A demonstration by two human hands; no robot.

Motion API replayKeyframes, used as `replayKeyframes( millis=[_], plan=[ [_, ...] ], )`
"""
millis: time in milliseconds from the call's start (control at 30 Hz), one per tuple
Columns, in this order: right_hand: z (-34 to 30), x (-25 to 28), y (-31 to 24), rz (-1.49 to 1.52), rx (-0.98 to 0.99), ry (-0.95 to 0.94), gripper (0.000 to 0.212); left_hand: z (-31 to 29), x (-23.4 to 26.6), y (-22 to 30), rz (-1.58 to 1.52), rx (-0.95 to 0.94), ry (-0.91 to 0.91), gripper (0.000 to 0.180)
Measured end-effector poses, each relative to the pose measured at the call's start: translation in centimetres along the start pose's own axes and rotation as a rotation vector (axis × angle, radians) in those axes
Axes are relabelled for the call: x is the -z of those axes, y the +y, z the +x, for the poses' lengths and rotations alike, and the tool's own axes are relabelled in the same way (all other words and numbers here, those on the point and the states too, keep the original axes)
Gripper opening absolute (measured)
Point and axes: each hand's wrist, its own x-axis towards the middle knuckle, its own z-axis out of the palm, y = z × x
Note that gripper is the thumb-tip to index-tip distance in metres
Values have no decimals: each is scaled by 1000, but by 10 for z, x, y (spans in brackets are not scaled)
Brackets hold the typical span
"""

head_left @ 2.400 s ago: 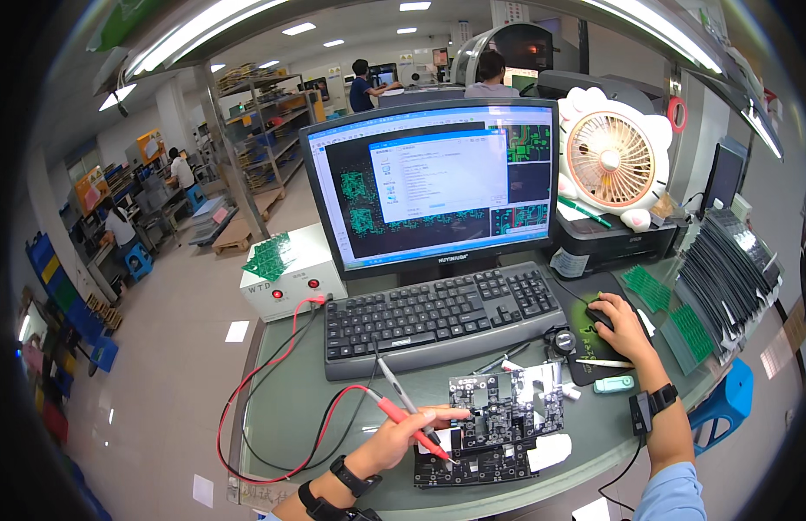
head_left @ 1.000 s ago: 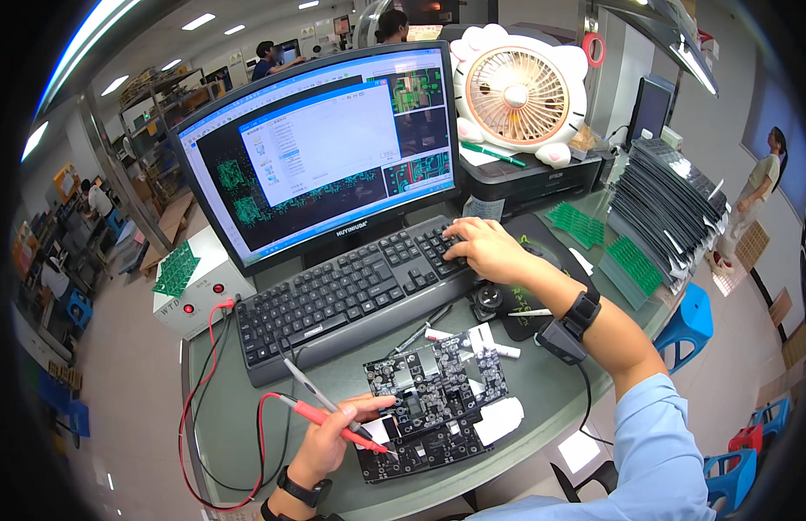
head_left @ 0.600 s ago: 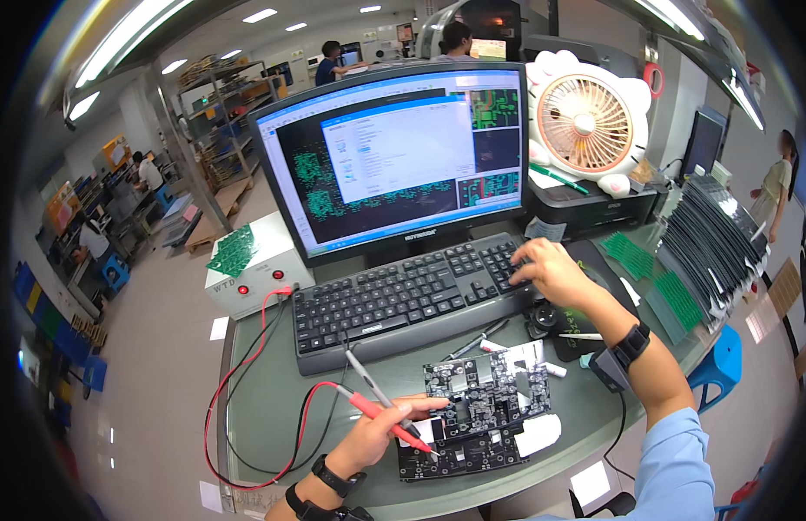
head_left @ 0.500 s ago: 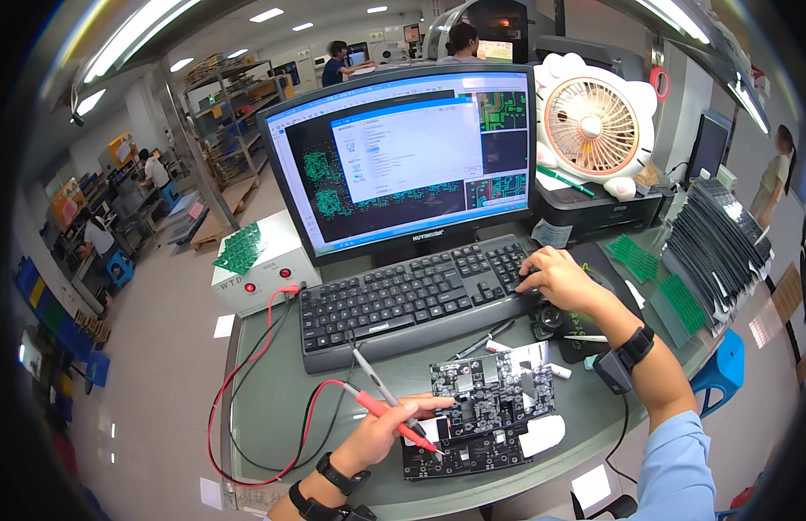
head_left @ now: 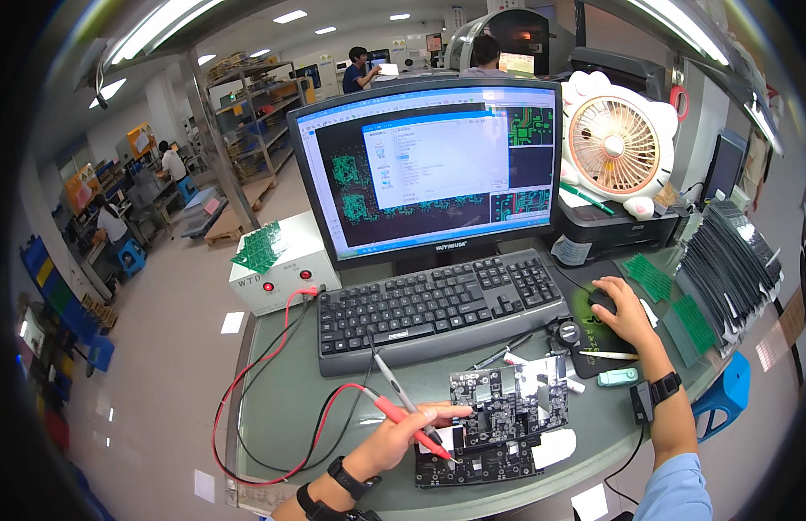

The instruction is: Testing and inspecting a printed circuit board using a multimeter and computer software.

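My left hand [head_left: 396,439] is closed around two test probes, a red test probe [head_left: 393,412] and a grey-black test probe [head_left: 391,377]. The red tip points down over a black circuit board [head_left: 490,473] at the table's front; whether it touches is too small to tell. My index finger lies along a second populated circuit board [head_left: 507,408], which overlaps the first. On the dark mouse pad [head_left: 585,323], my right hand [head_left: 627,314] rests over a black mouse [head_left: 603,301], fingers curved around it. A white pad [head_left: 555,446] lies by the boards.
Behind the boards are a black keyboard [head_left: 438,304] and a lit monitor [head_left: 438,174]. A white box [head_left: 277,282] stands left, its probe leads [head_left: 219,417] looping across the table. Right are a fan [head_left: 613,148], a green-white USB stick [head_left: 617,377] and stacked dark sheets [head_left: 724,260].
My right hand has moved from the keyboard's number keys right onto the mouse, uncovering the keys. My left hand keeps the probes over the boards. The whole view has shifted slightly.
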Motion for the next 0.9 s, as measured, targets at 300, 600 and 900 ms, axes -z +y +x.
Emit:
replayKeyframes(
  millis=[300, 600, 900],
  plan=[
    [-4, 2, -1, 0, -36, -37, 52, 0, 0, -2, -3, 12, 5, 55],
    [-4, 2, -2, 8, -40, -42, 49, 0, 1, -3, 14, -11, 2, 53],
    [-4, 3, 1, -2, -19, -45, 47, 0, 0, -2, 4, -3, -1, 53]
  ],
)
